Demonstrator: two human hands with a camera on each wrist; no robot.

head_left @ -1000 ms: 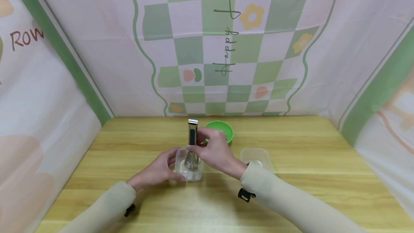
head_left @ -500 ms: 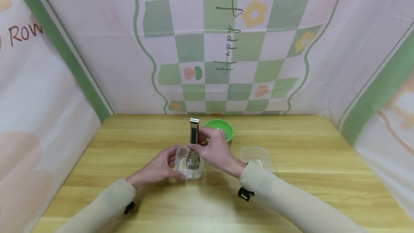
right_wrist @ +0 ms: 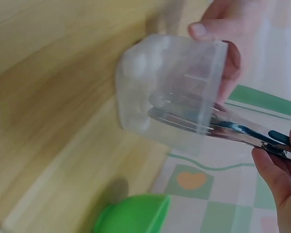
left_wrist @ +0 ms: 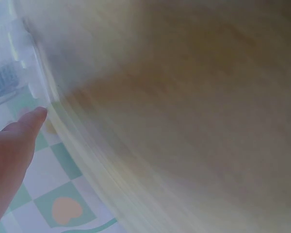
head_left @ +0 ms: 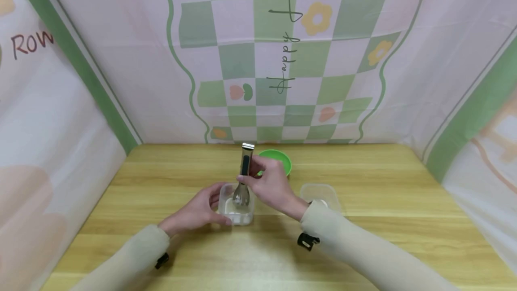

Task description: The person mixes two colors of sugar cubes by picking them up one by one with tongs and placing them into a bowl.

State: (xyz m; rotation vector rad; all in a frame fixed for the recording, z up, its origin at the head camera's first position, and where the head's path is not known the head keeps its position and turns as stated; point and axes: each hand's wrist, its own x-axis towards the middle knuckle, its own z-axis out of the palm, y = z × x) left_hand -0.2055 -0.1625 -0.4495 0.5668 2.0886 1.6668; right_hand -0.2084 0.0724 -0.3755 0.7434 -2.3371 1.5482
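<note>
My right hand [head_left: 272,187] grips a pair of metal serving tongs [head_left: 245,165] by the dark-inlaid handle. The tongs stand tilted, with their slotted heads down inside a clear square plastic container [head_left: 241,220]. My left hand [head_left: 195,212] holds that container from the left, thumb at the near side and fingers at the far side. In the right wrist view the two tong arms [right_wrist: 233,128] lie close together inside the container, and whitish round lumps [right_wrist: 140,65] show through its wall near the bottom. The left wrist view catches part of a left-hand finger [left_wrist: 26,124] beside the container's wall [left_wrist: 31,63].
A green bowl [head_left: 283,160] stands behind the right hand, partly covered by it. To the right, a second clear container [head_left: 319,190] is partly hidden by the right wrist and sleeve. The wooden table [head_left: 363,169] meets patterned cloth walls at its back and sides.
My right hand has raised the tongs a little and shifted them slightly right, their heads now higher in the container. The left hand and the container have hardly moved.
</note>
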